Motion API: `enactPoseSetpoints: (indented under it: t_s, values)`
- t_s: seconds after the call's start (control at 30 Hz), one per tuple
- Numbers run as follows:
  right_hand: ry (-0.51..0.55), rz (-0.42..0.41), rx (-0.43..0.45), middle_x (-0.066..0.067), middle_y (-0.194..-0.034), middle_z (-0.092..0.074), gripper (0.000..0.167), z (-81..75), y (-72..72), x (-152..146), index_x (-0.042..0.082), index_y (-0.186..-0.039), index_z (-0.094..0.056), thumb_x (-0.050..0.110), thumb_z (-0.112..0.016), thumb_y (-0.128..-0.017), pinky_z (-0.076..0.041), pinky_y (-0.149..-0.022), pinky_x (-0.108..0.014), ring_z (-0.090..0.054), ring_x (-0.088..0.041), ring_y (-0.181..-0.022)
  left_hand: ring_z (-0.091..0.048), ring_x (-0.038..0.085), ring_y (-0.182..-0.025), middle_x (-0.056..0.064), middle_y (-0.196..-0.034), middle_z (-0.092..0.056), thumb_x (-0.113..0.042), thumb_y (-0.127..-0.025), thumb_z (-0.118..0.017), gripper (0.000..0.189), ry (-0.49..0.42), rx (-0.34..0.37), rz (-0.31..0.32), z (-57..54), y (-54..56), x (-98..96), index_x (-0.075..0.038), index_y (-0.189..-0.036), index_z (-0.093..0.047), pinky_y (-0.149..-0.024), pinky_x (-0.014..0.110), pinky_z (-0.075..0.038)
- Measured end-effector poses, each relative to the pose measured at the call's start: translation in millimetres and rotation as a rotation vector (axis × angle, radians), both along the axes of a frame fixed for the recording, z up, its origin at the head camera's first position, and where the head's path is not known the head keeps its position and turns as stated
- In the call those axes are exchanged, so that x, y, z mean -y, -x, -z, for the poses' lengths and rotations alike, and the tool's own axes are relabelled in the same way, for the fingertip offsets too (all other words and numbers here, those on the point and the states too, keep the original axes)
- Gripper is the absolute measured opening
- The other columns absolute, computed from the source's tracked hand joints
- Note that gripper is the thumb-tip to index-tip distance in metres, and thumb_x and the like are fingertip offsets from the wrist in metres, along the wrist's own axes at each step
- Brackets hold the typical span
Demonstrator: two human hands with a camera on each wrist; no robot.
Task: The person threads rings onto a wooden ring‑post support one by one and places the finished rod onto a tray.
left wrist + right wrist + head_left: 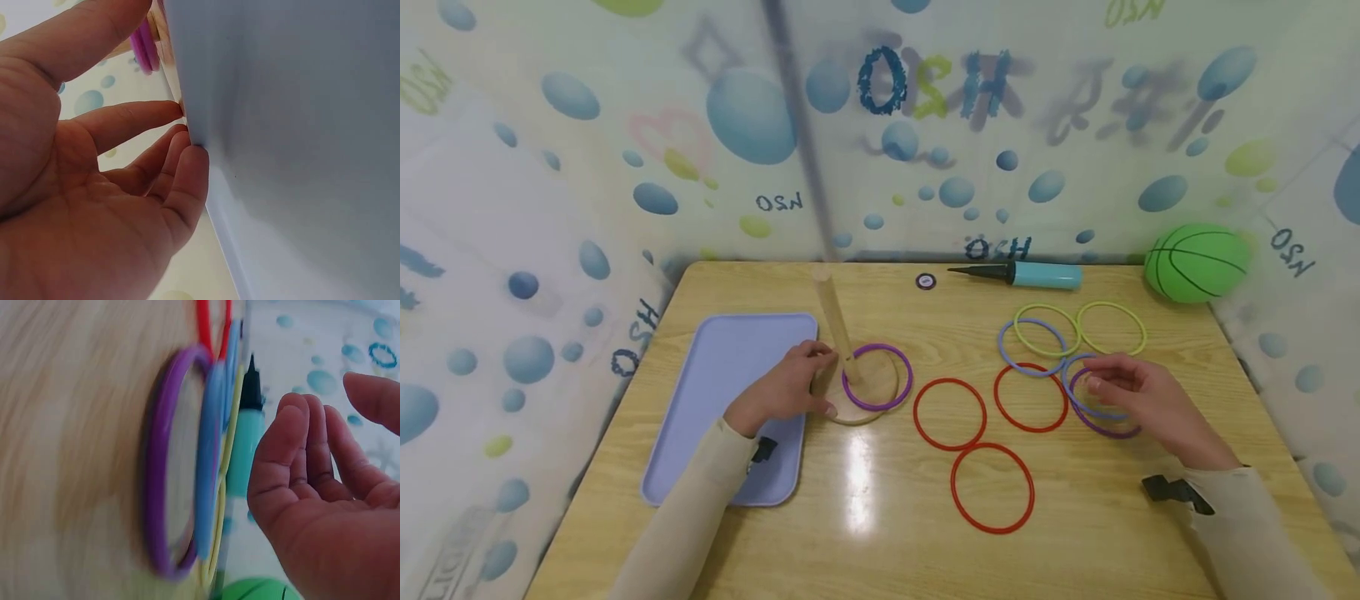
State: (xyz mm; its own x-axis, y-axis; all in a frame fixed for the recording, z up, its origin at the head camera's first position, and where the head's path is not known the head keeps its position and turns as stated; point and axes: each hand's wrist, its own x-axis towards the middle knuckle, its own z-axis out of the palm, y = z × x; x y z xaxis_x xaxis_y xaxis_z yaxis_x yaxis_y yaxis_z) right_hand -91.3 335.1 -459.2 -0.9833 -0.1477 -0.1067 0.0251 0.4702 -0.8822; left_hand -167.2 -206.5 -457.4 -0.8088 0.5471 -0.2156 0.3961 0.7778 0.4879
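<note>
My left hand (pixel 786 383) holds the left edge of a round wooden base (pixel 850 412), with thumb and forefinger at two spots on its rim. From the base rises an upright wooden post (pixel 833 312), and a purple ring (pixel 912 383) lies round its foot. In the left wrist view the other fingers overlap the tray's edge. My right hand (pixel 1138 398) is over a blue ring (pixel 208 462) and another purple ring (pixel 159 444), which overlap on the table. Its fingers are loosely bent, thumb apart, with nothing between them in the right wrist view.
A pale blue tray (pixel 730 358) lies at left. Several red rings (pixel 950 380), another blue ring (pixel 1002 354) and yellow-green rings (pixel 1112 303) are on the table. Behind are a small dark disc (pixel 926 282), a turquoise hand pump (pixel 1047 276) and a green ball (pixel 1197 262).
</note>
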Motion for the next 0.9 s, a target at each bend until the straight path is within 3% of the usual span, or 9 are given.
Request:
enactPoseSetpoints:
  t_s: [0.43,0.5,0.7,0.9]
  values:
    - [-0.19,0.12,-0.09,0.028,-0.103,-0.067,0.045,16.2,-5.1,-69.3,-0.005,-0.137,-0.06,0.022,-0.071,-0.103,-0.052,-0.075,-0.011,-0.064,0.014,-0.092,-0.039,0.043,-0.147,0.025,-0.158,-0.042,-0.032,-0.085,-0.091,0.095,0.004,-0.005,-0.004,-1.3,-2.4,0.3,0.007,-0.157,-0.043,-0.119,0.055,-0.039]
    - [-0.239,0.122,-0.097,0.022,-0.102,-0.07,0.044,18.7,-4.0,-74.6,-0.004,-0.137,-0.061,0.022,-0.072,-0.103,-0.052,-0.073,-0.011,-0.062,0.015,-0.09,-0.038,0.044,-0.147,0.025,-0.158,-0.042,-0.032,-0.085,-0.091,0.095,0.003,-0.002,-0.005,-1.5,-2.2,-0.1,0.007,-0.157,-0.043,-0.119,0.055,-0.039]
    - [-0.333,0.048,-0.033,-0.016,-0.108,-0.074,0.042,24.0,1.9,-78.9,-0.009,-0.135,-0.061,0.016,-0.07,-0.103,-0.052,-0.069,-0.017,-0.059,0.012,-0.085,-0.038,0.043,-0.148,0.024,-0.159,-0.041,-0.032,-0.085,-0.091,0.096,0.004,0.01,-0.009,-2.2,-2.4,-0.3,0.006,-0.158,-0.042,-0.119,0.055,-0.039]
    - [-0.399,-0.008,0.016,-0.014,-0.103,-0.072,0.044,22.5,5.2,-76.6,-0.01,-0.133,-0.063,0.018,-0.074,-0.1,-0.05,-0.07,-0.02,-0.06,0.004,-0.081,-0.038,0.043,-0.148,0.024,-0.16,-0.041,-0.033,-0.086,-0.091,0.095,0.01,0.015,-0.011,-1.1,-1.9,-0.5,0.006,-0.158,-0.042,-0.119,0.055,-0.04]
